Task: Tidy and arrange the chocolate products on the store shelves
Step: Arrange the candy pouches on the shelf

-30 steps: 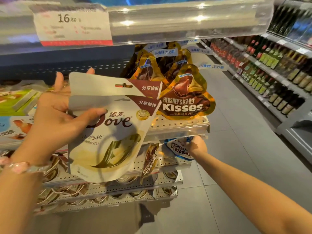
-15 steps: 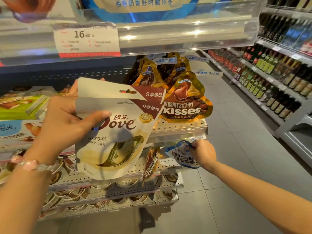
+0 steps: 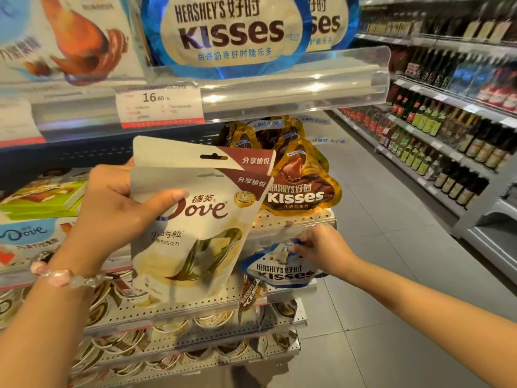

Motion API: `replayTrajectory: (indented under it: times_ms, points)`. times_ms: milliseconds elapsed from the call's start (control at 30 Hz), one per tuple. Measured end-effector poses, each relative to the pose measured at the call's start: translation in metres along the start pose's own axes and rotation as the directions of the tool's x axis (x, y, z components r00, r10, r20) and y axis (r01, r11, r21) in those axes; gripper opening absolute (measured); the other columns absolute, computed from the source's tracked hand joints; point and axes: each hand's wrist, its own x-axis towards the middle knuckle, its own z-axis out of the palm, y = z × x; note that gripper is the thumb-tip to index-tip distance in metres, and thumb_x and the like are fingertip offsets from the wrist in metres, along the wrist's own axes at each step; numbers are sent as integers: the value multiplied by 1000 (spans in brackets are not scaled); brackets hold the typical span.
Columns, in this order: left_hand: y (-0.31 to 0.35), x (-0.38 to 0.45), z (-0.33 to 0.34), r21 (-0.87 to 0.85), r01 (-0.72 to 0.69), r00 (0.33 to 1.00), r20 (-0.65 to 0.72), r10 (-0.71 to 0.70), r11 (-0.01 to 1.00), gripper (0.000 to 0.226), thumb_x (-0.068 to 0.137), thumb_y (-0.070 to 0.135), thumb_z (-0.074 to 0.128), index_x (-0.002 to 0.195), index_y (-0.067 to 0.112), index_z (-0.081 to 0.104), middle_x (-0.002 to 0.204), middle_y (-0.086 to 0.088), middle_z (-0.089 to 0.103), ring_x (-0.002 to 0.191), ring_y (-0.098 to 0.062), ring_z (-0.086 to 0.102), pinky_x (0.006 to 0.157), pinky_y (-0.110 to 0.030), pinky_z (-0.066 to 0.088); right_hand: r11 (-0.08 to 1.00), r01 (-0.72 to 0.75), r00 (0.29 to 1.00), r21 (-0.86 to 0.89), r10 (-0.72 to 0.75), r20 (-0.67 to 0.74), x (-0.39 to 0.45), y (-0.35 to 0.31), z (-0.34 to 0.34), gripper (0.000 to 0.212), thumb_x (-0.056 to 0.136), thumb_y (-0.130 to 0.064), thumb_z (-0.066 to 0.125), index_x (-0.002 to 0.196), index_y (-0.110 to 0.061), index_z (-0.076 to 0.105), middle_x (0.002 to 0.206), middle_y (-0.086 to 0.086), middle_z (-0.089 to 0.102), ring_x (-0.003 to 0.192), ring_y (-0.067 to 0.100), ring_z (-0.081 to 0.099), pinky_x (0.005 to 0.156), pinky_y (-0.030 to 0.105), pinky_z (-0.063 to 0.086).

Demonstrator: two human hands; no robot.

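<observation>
My left hand [image 3: 112,211] grips two stacked white Dove pouches [image 3: 195,225] by their left edge, thumb across the front one, and holds them upright before the shelves. My right hand [image 3: 321,247] pinches the top of a blue-and-white Hershey's Kisses bag [image 3: 279,268] that hangs in front of the perforated shelf [image 3: 296,219]. Gold Hershey's Kisses bags [image 3: 305,186] stand on that shelf behind the Dove pouches. Large blue Kisses bags [image 3: 223,32] fill the shelf above.
A clear plastic shelf rail [image 3: 293,88] with a 16.80 price tag [image 3: 161,103] juts out overhead. Dove boxes [image 3: 30,233] lie at left, chocolate cups [image 3: 179,329] on lower shelves. A brown Kisses packet [image 3: 247,298] hangs below. Bottle shelves [image 3: 447,135] line the aisle's right side.
My right hand has drawn the blue Kisses bag out from under the shelf and lifted it up and right. My view has tilted upward, revealing the top shelf. The Dove pouches stay held.
</observation>
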Motion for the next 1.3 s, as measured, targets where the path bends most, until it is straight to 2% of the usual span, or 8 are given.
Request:
replayTrajectory:
  times_ms: [100, 233, 433, 567, 800, 1000, 1100, 1300]
  points:
    - [3, 3, -4, 92, -99, 995, 41, 95, 991, 42, 73, 18, 74, 94, 54, 63, 89, 53, 53, 94, 21, 55, 80, -6, 46, 996, 60, 998, 61, -60, 1, -4, -21, -25, 23, 90, -27, 61, 84, -7, 72, 85, 9, 72, 81, 22, 68, 70, 42, 54]
    - [5, 8, -13, 232, -232, 973, 46, 227, 945, 30, 76, 32, 63, 102, 18, 64, 112, 36, 55, 120, 7, 49, 110, -49, 33, 974, 181, 982, 139, -171, -83, -11, -50, -58, 20, 90, -27, 60, 79, -12, 68, 83, 3, 71, 76, 16, 66, 66, 38, 55]
    - [15, 23, -29, 224, -192, 979, -24, 202, 955, 26, 73, 38, 61, 96, 26, 66, 109, 32, 60, 123, 7, 45, 119, -43, 1, 935, 348, 879, 60, -304, -367, -14, -82, -108, 33, 89, -27, 60, 64, -6, 58, 61, 5, 60, 62, 20, 56, 58, 40, 44]
    - [28, 39, -35, 103, -53, 993, -104, 64, 993, 33, 69, 34, 74, 79, 64, 63, 88, 38, 62, 98, 22, 53, 108, -58, 29, 903, 426, 777, 51, -337, -532, -15, -96, -140, 41, 88, -20, 63, 52, -28, 45, 49, -15, 53, 51, 0, 50, 48, 14, 33]
    - [14, 63, -38, -50, 39, 983, -178, -47, 998, 66, 72, -5, 72, 69, 60, 66, 78, 28, 67, 87, 3, 64, 74, -9, 48, 897, 438, 621, -56, -347, -702, -10, -113, -201, 41, 89, -20, 62, 53, -21, 41, 51, -7, 42, 49, 1, 40, 47, 16, 27]
    - [16, 75, -41, -84, 91, 984, -144, -103, 992, 54, 70, 3, 79, 75, 56, 68, 99, 13, 69, 129, -26, 45, 111, -54, 28, 905, 416, 576, -92, -340, -744, 4, -128, -247, 26, 91, -23, 58, 72, -5, 60, 69, 8, 63, 66, 16, 60, 56, 33, 45]
    - [21, 81, -38, 28, 59, 995, -82, -56, 998, 54, 70, 1, 77, 64, 54, 66, 96, 32, 60, 134, 7, 18, 117, -42, 10, 884, 467, 580, 3, -304, -755, 12, -137, -265, 20, 92, -23, 57, 83, -7, 65, 80, 7, 69, 76, 10, 66, 63, 28, 52]
    - [21, 89, -34, 38, 128, 987, -103, -123, 991, 39, 69, 3, 78, 73, 41, 66, 110, 7, 62, 137, -13, 16, 117, -38, 10, 794, 579, 617, 183, -281, -735, 39, -156, -285, 18, 94, -16, 55, 101, -3, 66, 93, 5, 71, 82, 10, 69, 68, 23, 56]
